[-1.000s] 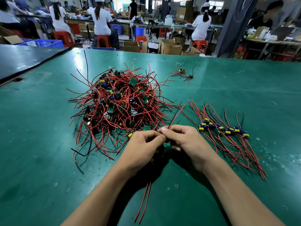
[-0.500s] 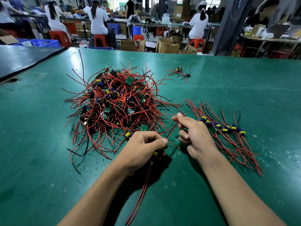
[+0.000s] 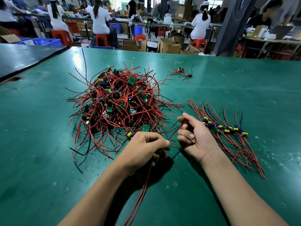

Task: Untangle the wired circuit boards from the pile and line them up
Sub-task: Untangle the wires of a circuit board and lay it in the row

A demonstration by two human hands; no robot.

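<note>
A tangled pile of small green circuit boards with red and black wires lies on the green table. To its right, a row of boards lies lined up, wires trailing toward me. My left hand grips one circuit board with a yellow capacitor; its wires hang down toward me. My right hand, palm turned up, pinches a red wire that runs from the left hand's board up toward the pile.
A small separate bundle of wired boards lies at the far middle of the table. A dark table adjoins at the left. Beyond the far edge, people sit on red stools among cardboard boxes.
My right hand has drawn away from my left, sliding up along a red wire and turning palm up. My left hand keeps hold of the board.
</note>
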